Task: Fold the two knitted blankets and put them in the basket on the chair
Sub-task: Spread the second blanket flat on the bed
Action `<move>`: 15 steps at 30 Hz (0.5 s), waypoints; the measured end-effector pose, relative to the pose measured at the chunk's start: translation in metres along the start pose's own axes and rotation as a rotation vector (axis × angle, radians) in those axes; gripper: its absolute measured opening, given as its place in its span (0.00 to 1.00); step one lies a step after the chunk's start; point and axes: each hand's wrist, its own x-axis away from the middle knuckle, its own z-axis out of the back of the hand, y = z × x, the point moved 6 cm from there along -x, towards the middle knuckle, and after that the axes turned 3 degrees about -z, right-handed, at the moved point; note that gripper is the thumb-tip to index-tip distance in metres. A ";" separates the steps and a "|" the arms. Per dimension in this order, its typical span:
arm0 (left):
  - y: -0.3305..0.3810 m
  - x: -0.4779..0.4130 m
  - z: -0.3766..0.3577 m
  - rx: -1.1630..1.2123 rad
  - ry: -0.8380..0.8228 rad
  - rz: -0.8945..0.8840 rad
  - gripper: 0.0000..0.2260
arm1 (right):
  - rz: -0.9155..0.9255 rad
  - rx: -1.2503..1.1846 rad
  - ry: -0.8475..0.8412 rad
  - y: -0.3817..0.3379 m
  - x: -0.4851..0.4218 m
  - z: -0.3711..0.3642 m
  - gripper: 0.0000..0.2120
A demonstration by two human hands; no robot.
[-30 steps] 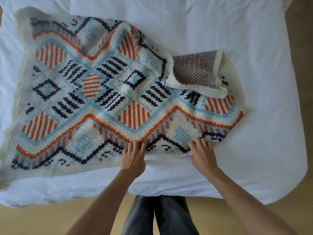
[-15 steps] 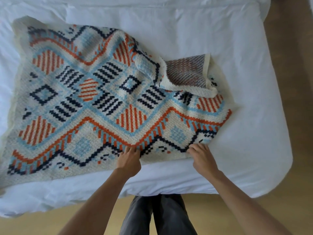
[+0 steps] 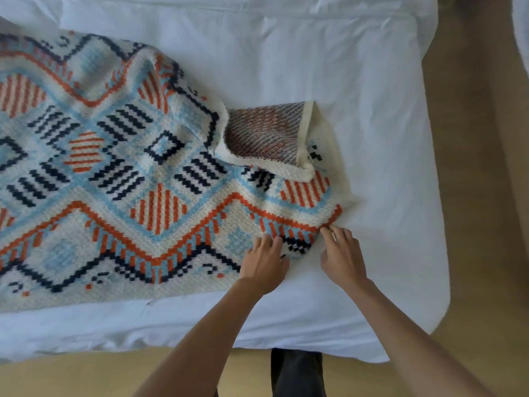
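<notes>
A knitted blanket (image 3: 148,173) with orange, light blue and navy patterns on cream lies spread over the white bed (image 3: 343,67). Its far right corner (image 3: 266,136) is flipped over and shows the grey-brown underside. My left hand (image 3: 263,262) lies over the blanket's near edge close to the right corner, fingers on top and thumb at the edge. Just to its right, my right hand (image 3: 342,256) pinches the near right corner with bent fingers. Only one blanket shows; no basket or chair is in view.
The bed's right edge (image 3: 435,196) borders a wooden floor (image 3: 481,196). Another white object (image 3: 522,38) shows at the top right. My legs (image 3: 296,373) stand against the bed's near edge.
Both hands have slid to the right along the blanket's near edge and now sit at its right corner. The view has shifted right as well.
</notes>
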 end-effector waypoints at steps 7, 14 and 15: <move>0.029 -0.043 0.010 0.276 0.212 0.399 0.12 | 0.326 -0.105 -0.033 0.000 -0.052 0.022 0.34; -0.056 -0.035 0.058 0.518 0.421 0.762 0.09 | 0.519 -0.165 -0.031 -0.056 -0.088 0.030 0.25; -0.064 -0.035 0.061 0.480 0.413 0.771 0.09 | 0.541 -0.123 -0.002 -0.064 -0.090 0.028 0.25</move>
